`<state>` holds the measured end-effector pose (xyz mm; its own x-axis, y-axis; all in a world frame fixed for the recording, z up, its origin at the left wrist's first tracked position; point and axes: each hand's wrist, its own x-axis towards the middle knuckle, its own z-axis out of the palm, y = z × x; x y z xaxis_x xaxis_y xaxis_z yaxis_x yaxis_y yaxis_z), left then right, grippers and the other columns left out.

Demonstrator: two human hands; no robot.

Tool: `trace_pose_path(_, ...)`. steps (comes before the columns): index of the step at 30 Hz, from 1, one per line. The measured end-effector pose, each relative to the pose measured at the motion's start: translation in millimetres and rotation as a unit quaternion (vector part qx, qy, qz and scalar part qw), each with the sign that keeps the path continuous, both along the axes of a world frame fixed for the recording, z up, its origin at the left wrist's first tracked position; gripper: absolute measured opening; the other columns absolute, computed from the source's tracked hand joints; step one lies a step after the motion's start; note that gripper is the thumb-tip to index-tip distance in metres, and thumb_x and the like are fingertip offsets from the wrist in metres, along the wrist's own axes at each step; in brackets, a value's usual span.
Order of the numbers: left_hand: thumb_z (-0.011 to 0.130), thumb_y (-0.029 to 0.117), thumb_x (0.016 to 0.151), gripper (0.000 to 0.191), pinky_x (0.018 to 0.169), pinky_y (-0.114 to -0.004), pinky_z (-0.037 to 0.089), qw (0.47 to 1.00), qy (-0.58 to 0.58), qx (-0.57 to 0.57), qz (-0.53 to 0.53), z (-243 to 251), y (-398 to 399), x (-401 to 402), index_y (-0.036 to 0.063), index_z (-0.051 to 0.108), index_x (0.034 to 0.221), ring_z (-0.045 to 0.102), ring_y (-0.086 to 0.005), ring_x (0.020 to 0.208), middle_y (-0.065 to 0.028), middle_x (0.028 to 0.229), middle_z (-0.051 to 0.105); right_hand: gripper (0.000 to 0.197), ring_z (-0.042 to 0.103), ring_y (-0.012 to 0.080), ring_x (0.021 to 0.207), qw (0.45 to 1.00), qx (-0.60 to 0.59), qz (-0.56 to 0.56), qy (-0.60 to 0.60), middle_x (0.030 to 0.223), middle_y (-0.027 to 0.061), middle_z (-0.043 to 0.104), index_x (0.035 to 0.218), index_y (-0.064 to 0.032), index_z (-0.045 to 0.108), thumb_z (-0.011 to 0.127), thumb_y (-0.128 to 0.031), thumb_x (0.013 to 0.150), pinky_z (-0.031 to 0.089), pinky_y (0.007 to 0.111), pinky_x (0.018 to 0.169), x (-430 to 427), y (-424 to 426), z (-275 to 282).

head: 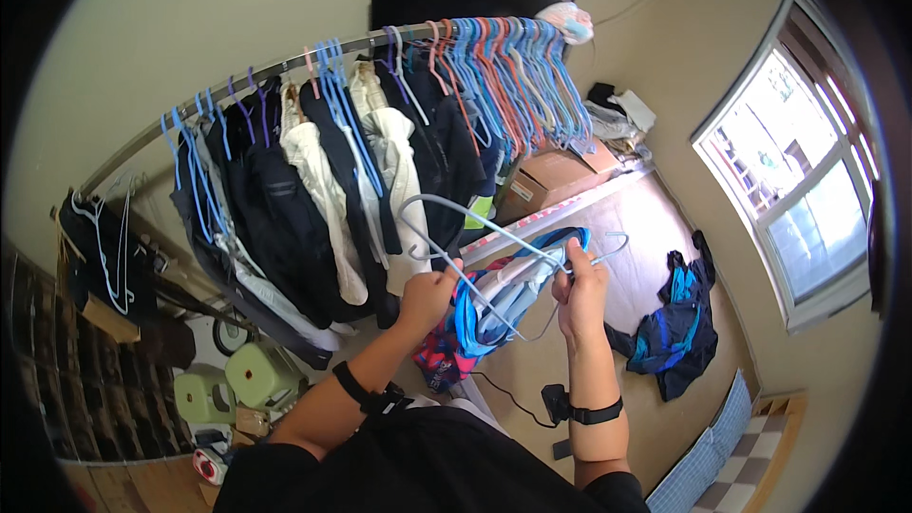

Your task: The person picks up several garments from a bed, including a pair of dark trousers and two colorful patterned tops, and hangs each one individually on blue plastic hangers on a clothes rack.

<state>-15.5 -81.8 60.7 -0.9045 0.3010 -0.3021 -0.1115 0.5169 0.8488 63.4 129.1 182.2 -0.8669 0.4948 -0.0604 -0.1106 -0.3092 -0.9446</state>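
In front of me, my right hand (586, 292) grips a grey-blue wire clothes hanger (463, 203) close to its hooked end. My left hand (431, 299) is closed at the hanger's other side, with thumb and forefinger against the wire; the exact grip is partly hidden. Behind and below the hanger is a bright blue, pink and red printed fabric item (445, 353), which bears writing. Pale blue and white cloth (509, 303) shows within its blue edges. Whether any cloth hangs on the hanger cannot be made out.
Ahead, a metal clothes rail (278, 70) carries dark and white garments and many coloured hangers (509, 85). A cardboard box (552, 182) stands beneath. Dark and blue clothes (673, 335) lie on the floor at right, below a window (798, 157). Green stools (260, 374) stand at left.
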Motion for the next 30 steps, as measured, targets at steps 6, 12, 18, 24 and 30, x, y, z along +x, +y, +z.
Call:
trace_pose_path(6,0.065,0.040,0.095,0.037,0.051,-0.030,0.048,0.975,-0.115,0.053,-0.184,-15.7,11.0,6.0,0.0033,0.066,0.093,0.062,-0.0145,0.057,-0.0076,0.071,0.065,0.032,0.028,0.0070,0.038,0.997,-0.043,-0.050,-0.027,0.048,-0.0052,0.036,0.073,-0.0174,0.047,0.061,-0.031,0.098,0.019,0.025,0.039,3.3,16.0,-3.3)
trace_pose_path(12,0.056,0.020,0.101,0.018,0.058,-0.027,0.044,0.919,-0.031,0.372,0.125,-13.6,25.8,-22.1,0.0059,0.057,0.091,0.051,-0.0076,0.062,0.0003,0.076,0.057,0.035,0.034,0.0038,0.048,0.967,0.196,-0.099,-0.128,0.057,-0.0077,0.043,0.068,-0.0169,0.054,0.065,-0.034,0.096,0.023,0.026,0.045,35.4,68.2,-8.7)
trace_pose_path(18,0.054,0.020,0.103,0.020,0.075,-0.023,0.041,0.885,0.047,0.463,-0.018,57.1,29.6,-27.4,0.0037,0.064,0.110,0.049,-0.0039,0.083,0.0027,0.089,0.058,0.039,0.037,0.0056,0.050,0.887,0.377,-0.232,-0.130,0.057,-0.0068,0.046,0.082,-0.0006,0.069,0.060,-0.035,0.099,0.028,0.027,0.048,57.0,94.0,-26.6)
trace_pose_path(24,0.061,0.017,0.099,0.019,0.067,-0.026,0.048,0.926,0.273,0.248,-0.074,91.0,38.9,-31.0,0.0006,0.067,0.107,0.057,-0.0068,0.072,-0.0009,0.079,0.065,0.053,0.045,0.0102,0.053,0.902,0.407,-0.036,-0.137,0.054,-0.0001,0.049,0.066,-0.0017,0.067,0.056,-0.041,0.100,0.035,0.031,0.052,66.7,96.9,-18.4)
trace_pose_path(30,0.063,0.017,0.096,0.024,0.061,-0.027,0.046,0.900,0.373,0.223,-0.021,90.9,30.5,-40.4,-0.0016,0.068,0.112,0.054,-0.0053,0.068,-0.0038,0.071,0.063,0.056,0.041,0.0088,0.050,0.916,0.347,-0.058,-0.194,0.053,-0.0015,0.048,0.063,-0.0037,0.063,0.056,-0.046,0.099,0.030,0.028,0.049,63.7,103.6,-15.2)
